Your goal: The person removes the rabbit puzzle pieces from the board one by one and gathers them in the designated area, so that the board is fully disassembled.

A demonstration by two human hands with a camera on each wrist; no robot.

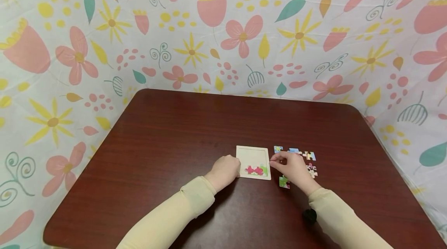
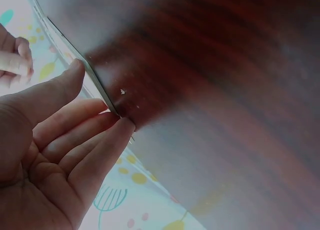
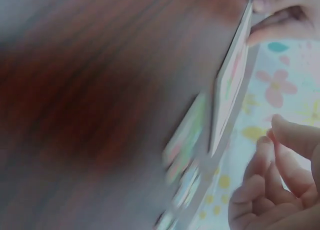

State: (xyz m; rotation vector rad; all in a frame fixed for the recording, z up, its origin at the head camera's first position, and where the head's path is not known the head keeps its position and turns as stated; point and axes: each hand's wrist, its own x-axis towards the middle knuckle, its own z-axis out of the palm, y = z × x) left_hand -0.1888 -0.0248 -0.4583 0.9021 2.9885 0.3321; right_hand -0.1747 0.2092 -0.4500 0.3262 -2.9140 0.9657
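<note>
A square, light wooden puzzle tray [image 1: 246, 156] lies on the table with a few pieces [image 1: 259, 170], pink and green, along its near edge. My left hand [image 1: 225, 169] holds the tray's left side; in the left wrist view the thumb and fingers [image 2: 75, 82] meet at its rim. Just past the tray's right edge, my right hand [image 1: 293, 167] hovers over the table. Its thumb and fingertips are together in the right wrist view, and no piece shows between them [image 3: 300, 135]. Loose jigsaw pieces [image 1: 309, 156] lie around and partly behind the right hand.
A green piece [image 1: 284, 182] lies nearest me, right of the tray. A small black object [image 1: 309, 216] shows beside the right sleeve. The dark wooden table [image 1: 167, 132] has rounded corners and stands against a flower-patterned cloth [image 1: 209, 55].
</note>
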